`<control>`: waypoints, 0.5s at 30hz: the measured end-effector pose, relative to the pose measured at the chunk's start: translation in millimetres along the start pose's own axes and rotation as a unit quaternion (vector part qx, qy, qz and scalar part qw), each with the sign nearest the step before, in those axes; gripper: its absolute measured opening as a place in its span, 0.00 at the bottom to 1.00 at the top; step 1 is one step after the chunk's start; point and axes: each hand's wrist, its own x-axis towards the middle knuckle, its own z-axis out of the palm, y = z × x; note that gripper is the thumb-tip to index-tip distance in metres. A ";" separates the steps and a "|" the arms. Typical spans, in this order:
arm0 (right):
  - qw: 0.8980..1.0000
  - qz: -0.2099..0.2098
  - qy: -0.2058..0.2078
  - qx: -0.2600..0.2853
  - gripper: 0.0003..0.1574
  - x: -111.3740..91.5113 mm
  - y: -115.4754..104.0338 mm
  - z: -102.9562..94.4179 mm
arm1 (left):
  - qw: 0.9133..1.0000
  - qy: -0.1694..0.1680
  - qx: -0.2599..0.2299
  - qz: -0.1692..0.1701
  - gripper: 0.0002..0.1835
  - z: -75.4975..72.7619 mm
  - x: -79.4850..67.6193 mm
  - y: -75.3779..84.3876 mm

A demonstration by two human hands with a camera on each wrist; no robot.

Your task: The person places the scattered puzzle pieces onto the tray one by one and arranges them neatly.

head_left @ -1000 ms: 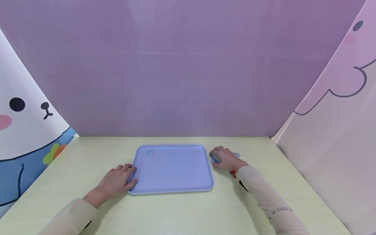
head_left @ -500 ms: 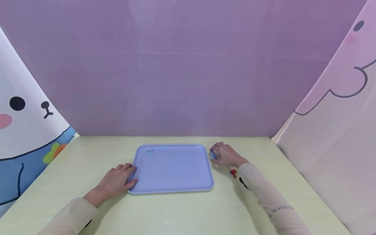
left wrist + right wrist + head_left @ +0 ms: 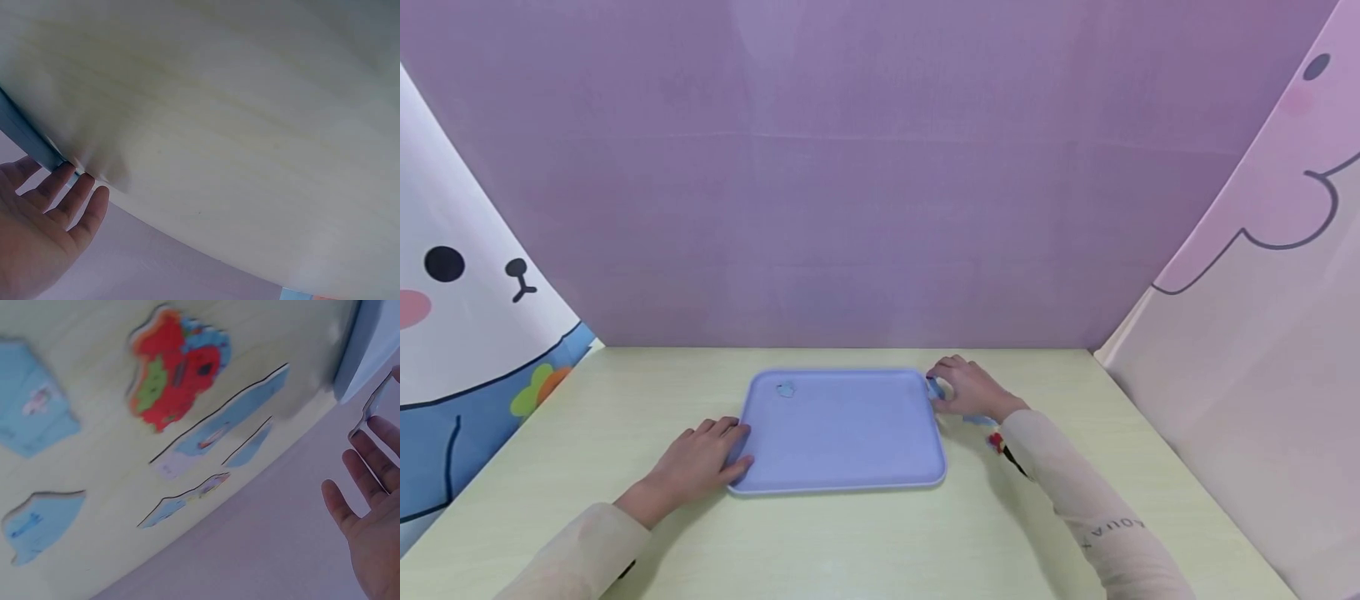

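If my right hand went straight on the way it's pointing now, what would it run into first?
Most likely the right rim of the lavender tray, near its far corner. Your right hand, pinching a blue piece, points that way, though its height is unclear, so it might pass above.

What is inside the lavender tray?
One small light-blue piece lies near the far left corner of the tray. Parts of its edges behind the left hand and right hand are covered.
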 end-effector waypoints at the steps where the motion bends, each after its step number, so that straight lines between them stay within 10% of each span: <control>1: 1.000 -0.003 0.001 -0.001 0.28 1.2 -1.1 0.4 | 1.000 0.000 -0.001 0.000 0.26 -0.1 -0.1 0.1; 15: 0.999 -0.047 -0.011 -0.017 0.27 19.4 -26.1 8.2 | 1.000 -0.004 -0.001 -0.001 0.26 2.4 -0.2 -0.6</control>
